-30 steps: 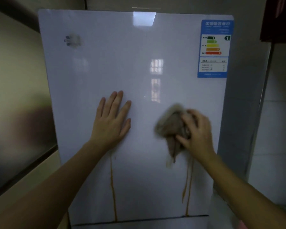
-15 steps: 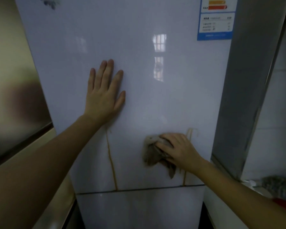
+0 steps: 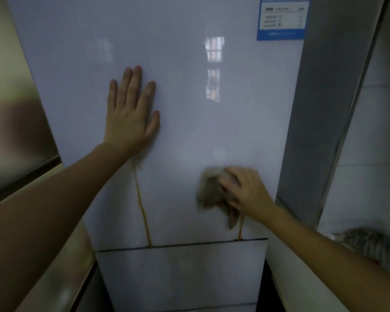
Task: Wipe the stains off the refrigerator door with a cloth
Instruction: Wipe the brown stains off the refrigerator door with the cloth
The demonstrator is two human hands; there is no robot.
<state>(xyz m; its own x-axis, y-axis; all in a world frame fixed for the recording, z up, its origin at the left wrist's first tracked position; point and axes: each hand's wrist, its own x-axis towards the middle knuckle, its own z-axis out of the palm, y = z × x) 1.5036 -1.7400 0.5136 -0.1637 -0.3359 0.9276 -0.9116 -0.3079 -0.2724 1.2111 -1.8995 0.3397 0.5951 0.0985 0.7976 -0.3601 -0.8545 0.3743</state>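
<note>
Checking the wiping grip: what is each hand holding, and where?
The right hand grips the cloth at its right side; the left hand holds nothing.

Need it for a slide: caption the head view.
Right hand wipes cloth on fridge door; left hand flat above a yellow drip.

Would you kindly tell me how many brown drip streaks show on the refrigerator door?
2. One long streak runs down below the left hand; one short streak shows under the cloth, maybe partly hidden.
</note>
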